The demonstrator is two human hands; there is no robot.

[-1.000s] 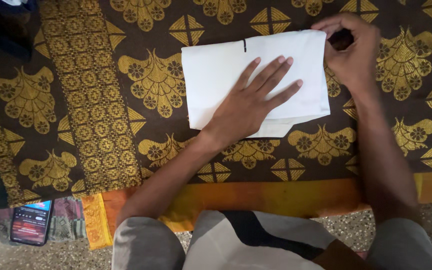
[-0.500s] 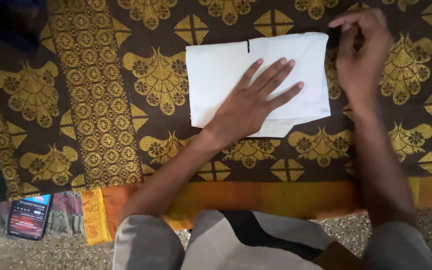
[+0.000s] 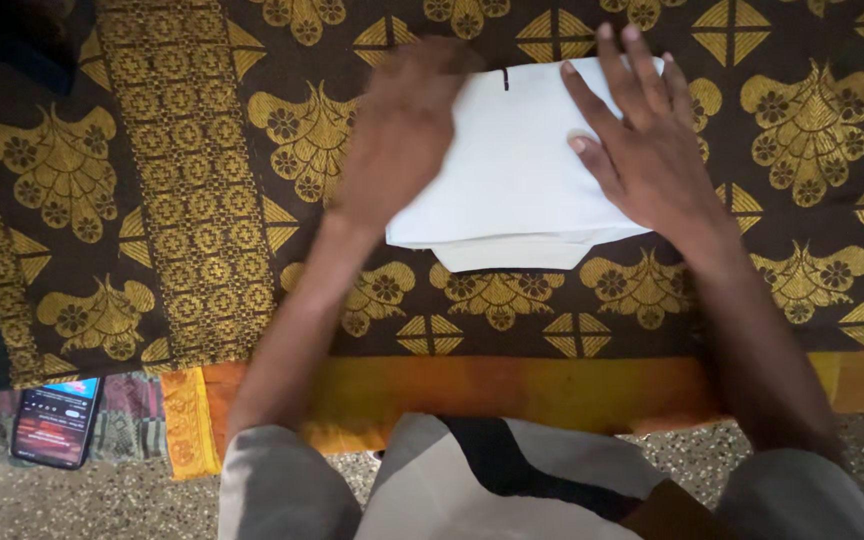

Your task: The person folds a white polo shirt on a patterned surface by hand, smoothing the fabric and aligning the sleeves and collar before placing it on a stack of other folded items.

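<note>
Currently, a folded white cloth [image 3: 512, 170] lies flat in the upper centre of the frame on a brown bedspread with gold floral motifs [image 3: 152, 200]. The right hand [image 3: 642, 150] rests palm-down on the cloth's right portion, fingers extended and slightly spread, holding nothing. The left hand [image 3: 402, 130] is over the cloth's left edge; it is motion-blurred, so its finger state cannot be told with certainty, though nothing shows in it.

Handling judgement: the cloth appears light, soft and limp, with several stacked layers; a lower layer protrudes along the near edge. It will likely slide and unfold if lifted by one corner. Take hold at two opposite edges, or press flat with a palm, to keep the layers aligned.

A smartphone [image 3: 55, 420], screen lit, lies on the speckled floor [image 3: 102, 505] at lower left.
</note>
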